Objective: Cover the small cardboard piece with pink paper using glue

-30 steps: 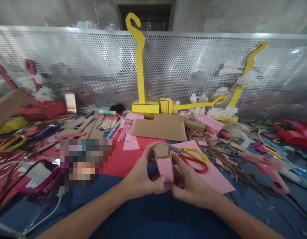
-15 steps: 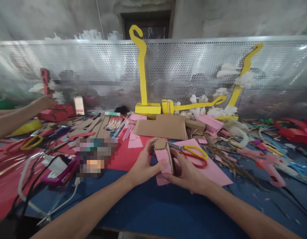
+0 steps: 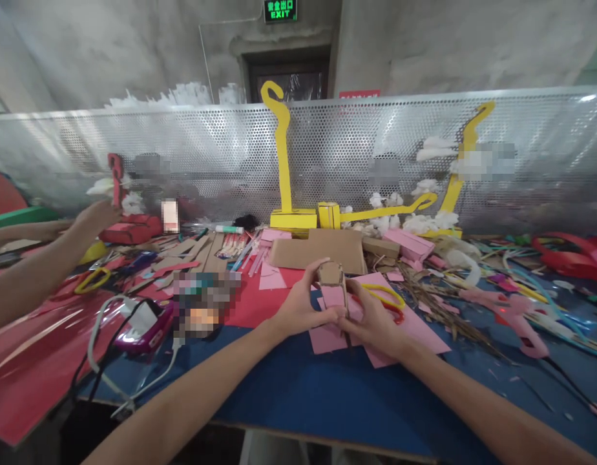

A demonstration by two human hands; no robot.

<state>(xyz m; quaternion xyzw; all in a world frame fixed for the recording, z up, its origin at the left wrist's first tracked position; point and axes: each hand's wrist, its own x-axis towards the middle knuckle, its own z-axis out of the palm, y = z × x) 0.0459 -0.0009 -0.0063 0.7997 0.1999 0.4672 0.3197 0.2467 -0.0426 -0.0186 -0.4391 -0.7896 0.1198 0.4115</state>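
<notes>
A small cardboard piece [image 3: 331, 274] with pink paper [image 3: 334, 298] stuck on its front stands upright between my hands, above the blue table [image 3: 298, 394]. My left hand [image 3: 301, 305] grips its left side, fingers curled round it. My right hand [image 3: 373, 318] holds its right side and lower edge, fingers closed on it. Loose pink paper [image 3: 327, 339] hangs or lies just under the piece. Yellow-and-red scissors [image 3: 388, 298] lie on a pink sheet [image 3: 422, 326] right behind my right hand.
A flat brown cardboard [image 3: 320, 250] and yellow cardboard models [image 3: 291, 216] stand behind, against a perforated metal screen [image 3: 192, 161]. Another person's hand [image 3: 97, 216] reaches to a red model [image 3: 131, 227] at the left. A purple glue gun [image 3: 143, 323] with cable and red paper [image 3: 31, 361] lie left; scraps litter the right.
The view has tilted up and back, so more of the table's front edge shows. My hands have kept hold of the cardboard piece, raising it a little; the other person's hand stays by the red model.
</notes>
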